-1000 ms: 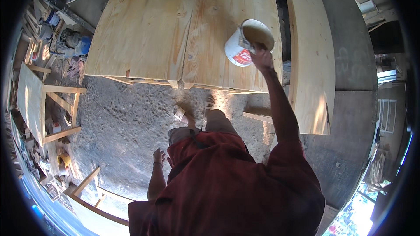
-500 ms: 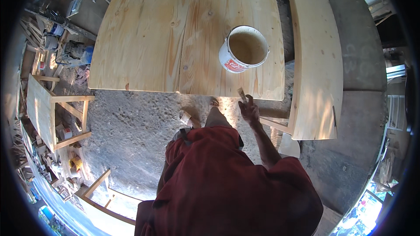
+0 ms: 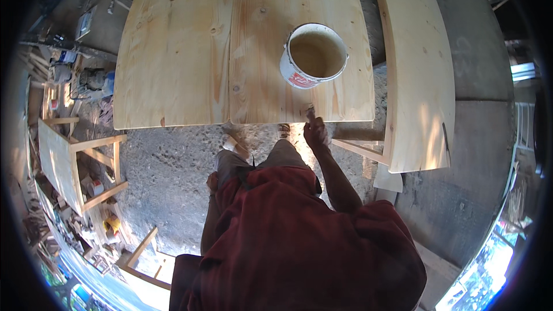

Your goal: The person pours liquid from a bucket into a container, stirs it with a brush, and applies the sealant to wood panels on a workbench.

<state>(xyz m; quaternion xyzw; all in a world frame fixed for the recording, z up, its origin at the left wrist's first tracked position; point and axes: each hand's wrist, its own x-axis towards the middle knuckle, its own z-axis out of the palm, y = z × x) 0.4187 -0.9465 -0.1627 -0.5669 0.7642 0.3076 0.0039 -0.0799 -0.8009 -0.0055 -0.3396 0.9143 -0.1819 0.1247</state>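
Observation:
My right hand [image 3: 315, 133] is closed around a short paintbrush [image 3: 310, 109], at the near edge of a pale wooden tabletop [image 3: 178, 57]. The bristles point away from me, over the wood; whether they touch it I cannot tell. Just beyond the brush, a white bucket [image 3: 287, 69] with a red label stands on the right part of the tabletop. Its inside is coated tan, and how full it is cannot be made out. Down by my left thigh hangs my left hand [image 3: 213, 181], small and partly hidden by clothing, its fingers unclear.
A second pale wooden piece with a curved top [image 3: 417, 63] stands to the right, past a narrow gap. At left are a wooden frame with a panel [image 3: 60, 161] and a blue-and-grey machine [image 3: 92, 80]. Another wooden frame [image 3: 141, 247] lies lower left. Rough ground [image 3: 161, 178] surrounds my feet.
My right hand has moved forward and slightly left, bringing the brush from below the tabletop's edge to over it. My left hand has come into view beside my thigh.

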